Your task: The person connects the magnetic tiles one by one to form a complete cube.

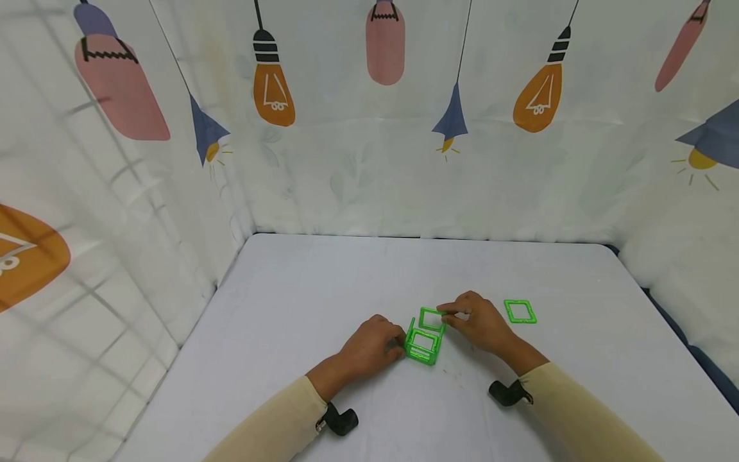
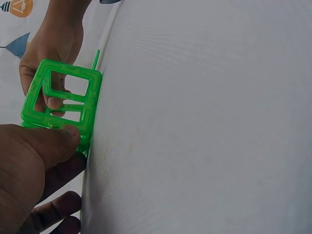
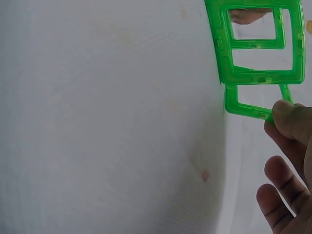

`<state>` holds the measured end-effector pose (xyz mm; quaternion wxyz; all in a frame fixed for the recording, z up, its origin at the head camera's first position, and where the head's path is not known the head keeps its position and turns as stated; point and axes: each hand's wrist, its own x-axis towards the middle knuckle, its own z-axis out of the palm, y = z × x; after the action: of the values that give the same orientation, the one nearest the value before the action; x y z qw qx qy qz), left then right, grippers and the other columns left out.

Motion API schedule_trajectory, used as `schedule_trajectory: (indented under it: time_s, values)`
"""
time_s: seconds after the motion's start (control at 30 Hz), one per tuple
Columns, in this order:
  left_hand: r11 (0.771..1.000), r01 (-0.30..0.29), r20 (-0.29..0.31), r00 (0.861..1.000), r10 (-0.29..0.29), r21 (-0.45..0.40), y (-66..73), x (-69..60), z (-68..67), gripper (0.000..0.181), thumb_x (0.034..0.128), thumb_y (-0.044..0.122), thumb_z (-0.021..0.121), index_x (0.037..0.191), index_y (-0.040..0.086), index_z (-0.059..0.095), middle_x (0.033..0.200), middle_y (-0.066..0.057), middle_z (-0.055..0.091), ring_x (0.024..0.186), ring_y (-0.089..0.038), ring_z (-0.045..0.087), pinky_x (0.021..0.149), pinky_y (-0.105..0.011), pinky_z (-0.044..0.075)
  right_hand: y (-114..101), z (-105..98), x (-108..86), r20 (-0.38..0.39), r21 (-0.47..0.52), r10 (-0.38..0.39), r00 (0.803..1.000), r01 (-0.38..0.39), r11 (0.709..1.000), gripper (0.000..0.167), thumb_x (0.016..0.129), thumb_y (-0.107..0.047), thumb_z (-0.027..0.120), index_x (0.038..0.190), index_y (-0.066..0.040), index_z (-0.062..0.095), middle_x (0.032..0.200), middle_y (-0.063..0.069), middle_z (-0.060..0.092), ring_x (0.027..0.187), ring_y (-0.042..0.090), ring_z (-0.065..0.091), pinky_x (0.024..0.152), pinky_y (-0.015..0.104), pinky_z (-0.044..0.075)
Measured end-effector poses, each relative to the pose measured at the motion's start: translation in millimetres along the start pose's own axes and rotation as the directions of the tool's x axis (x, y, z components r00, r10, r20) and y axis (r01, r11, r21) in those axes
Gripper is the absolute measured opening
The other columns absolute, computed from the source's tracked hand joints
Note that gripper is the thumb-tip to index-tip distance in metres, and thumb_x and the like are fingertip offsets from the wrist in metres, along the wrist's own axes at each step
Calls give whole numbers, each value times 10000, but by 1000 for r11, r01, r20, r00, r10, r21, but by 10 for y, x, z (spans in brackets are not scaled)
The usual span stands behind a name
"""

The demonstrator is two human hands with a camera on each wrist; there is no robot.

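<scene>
Several green square see-through frame tiles, which look like magnetic building tiles, stand joined as a small open box (image 1: 423,346) on the table. My left hand (image 1: 372,346) holds the box at its left side, the thumb (image 2: 68,139) on a lower edge. With thumb and index finger, my right hand (image 1: 476,321) pinches the edge of one green square tile (image 3: 248,111) at the far right side of the box. That tile leans and touches or nearly touches the box; whether it is joined cannot be made out.
Another green square tile (image 1: 521,322) lies flat on the white table (image 1: 346,276), right of my right hand. White curtains (image 1: 358,173) printed with lamps and bulbs hang behind the table and at its sides. A black wrist camera (image 1: 340,421) sits on each sleeve.
</scene>
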<state>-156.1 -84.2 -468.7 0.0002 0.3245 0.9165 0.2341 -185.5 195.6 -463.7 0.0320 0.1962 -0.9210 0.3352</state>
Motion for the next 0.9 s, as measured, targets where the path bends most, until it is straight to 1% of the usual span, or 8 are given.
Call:
schedule_trajectory:
  time_s: [0.13, 0.23, 0.5, 0.67, 0.9]
  values:
    - [1000, 3, 4, 1000, -3, 1, 4, 0, -4, 118, 905, 216, 812, 1007, 204, 754, 983, 136, 693, 1003, -106, 582, 882, -286, 489, -11, -3, -19, 15, 10, 2, 1000, -2, 1000, 260, 902, -205, 809, 1159, -239, 799, 992, -82, 608, 934, 115, 592, 736, 303, 509]
    - [1000, 7, 8, 1000, -7, 1, -1, 4, -1, 117, 907, 217, 810, 1009, 205, 755, 982, 139, 691, 1002, -105, 579, 881, -289, 489, -10, 1, -23, 13, 13, -16, 1000, 16, 1000, 257, 901, -213, 809, 1156, -235, 801, 984, -79, 608, 925, 113, 591, 726, 294, 510]
    - [1000, 13, 16, 1000, -13, 6, 5, 8, -6, 120, 907, 215, 810, 1013, 204, 757, 981, 138, 692, 1004, -108, 579, 882, -289, 489, 18, 18, -29, 15, -26, -92, 996, 93, 995, 279, 897, -189, 808, 1173, -227, 797, 912, -131, 591, 910, 95, 576, 730, 293, 507]
    - [1000, 12, 16, 1000, -12, 7, 5, 8, -12, 123, 903, 210, 815, 1011, 196, 757, 975, 130, 690, 994, -108, 577, 871, -289, 491, 28, 8, -29, 15, -29, -142, 990, 142, 989, 286, 905, -159, 797, 1186, -207, 792, 892, -162, 591, 910, 89, 581, 735, 290, 512]
    - [1000, 4, 12, 1000, -4, -4, -2, 9, -16, 120, 896, 193, 820, 997, 189, 754, 971, 121, 692, 982, -112, 576, 862, -296, 492, 22, -18, -41, 46, 20, -153, 987, 152, 988, 305, 933, -107, 758, 1220, -210, 776, 897, -142, 641, 932, 80, 588, 784, 321, 521]
